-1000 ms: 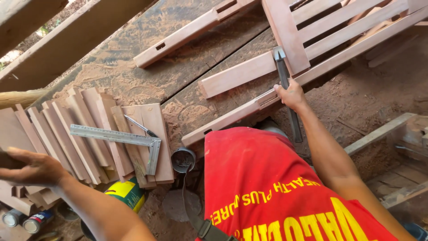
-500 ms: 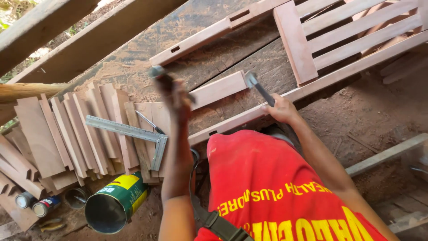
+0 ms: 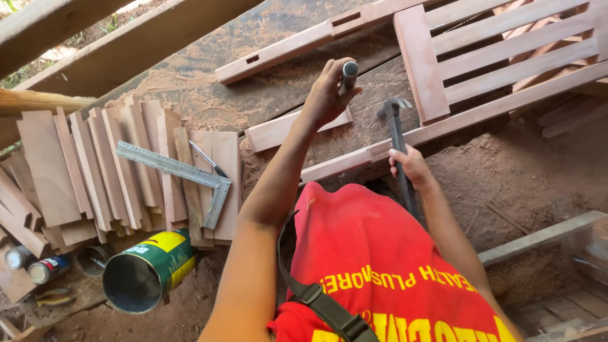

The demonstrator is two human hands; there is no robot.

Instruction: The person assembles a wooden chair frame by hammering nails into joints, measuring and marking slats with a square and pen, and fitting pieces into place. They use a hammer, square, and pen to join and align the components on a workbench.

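My left hand (image 3: pixel 326 95) is raised over the workbench, closed around a short dark metal punch or chisel (image 3: pixel 349 74) held upright above a short wooden rail (image 3: pixel 278 129). My right hand (image 3: pixel 410 166) grips the dark handle of a hammer (image 3: pixel 395 126), whose head points up near a long wooden rail (image 3: pixel 481 113) of a slatted wooden frame (image 3: pixel 506 44). A mortised rail (image 3: pixel 285 49) lies farther back on the sawdust-covered board.
A row of short wooden boards (image 3: pixel 95 164) lies at the left with a metal try square (image 3: pixel 183 171) on top. An open green and yellow can (image 3: pixel 144 272) lies on its side below. Small cans (image 3: pixel 35 266) and pliers (image 3: pixel 44 296) sit at lower left.
My left hand swung from the far left across to the middle, carrying the metal tool over the short rail. The right hand with the hammer drew back toward my body.
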